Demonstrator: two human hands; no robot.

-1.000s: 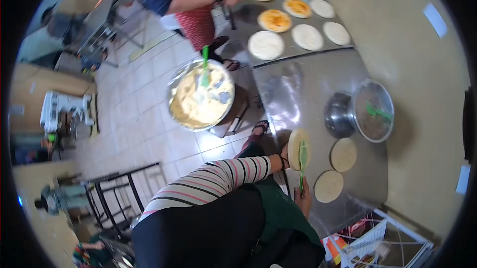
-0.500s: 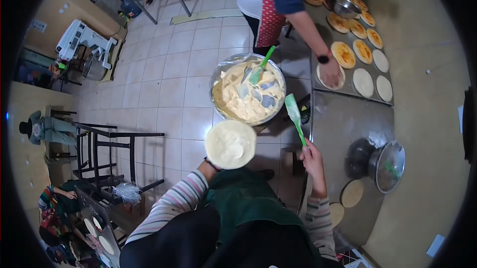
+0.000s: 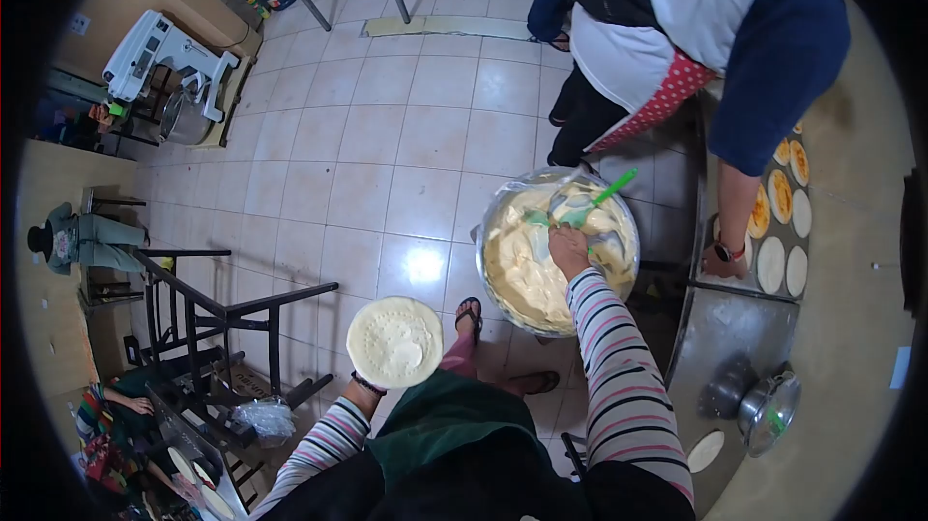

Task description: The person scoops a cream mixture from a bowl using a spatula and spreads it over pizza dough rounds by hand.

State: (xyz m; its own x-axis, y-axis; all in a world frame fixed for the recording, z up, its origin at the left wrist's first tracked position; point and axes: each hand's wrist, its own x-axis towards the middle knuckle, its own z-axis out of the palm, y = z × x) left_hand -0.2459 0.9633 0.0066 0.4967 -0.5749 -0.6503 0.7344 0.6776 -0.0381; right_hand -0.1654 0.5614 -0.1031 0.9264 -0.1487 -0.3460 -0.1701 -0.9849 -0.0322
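A round dough disc (image 3: 379,352) with a smear of pale cream on it rests on my left hand (image 3: 362,393), which is mostly hidden beneath it. Over a large metal bowl (image 3: 481,274) of pale cream (image 3: 527,274), my right hand (image 3: 569,248) is closed around a green spatula (image 3: 537,218), its blade down at the cream. A second green-handled spatula (image 3: 615,186) leans in the same bowl, just beyond my fingers.
At the right, a co-worker in a red dotted apron (image 3: 662,96) reaches over a tray (image 3: 749,281) of dough discs, several topped with orange filling. A metal colander (image 3: 768,413) stands nearer on the counter. Black upturned furniture (image 3: 227,313) and a mixer (image 3: 159,57) are at left.
My right hand has moved from beside the counter into the bowl with its spatula. The dough disc on my left hand is lower and further left. The co-worker has come nearer.
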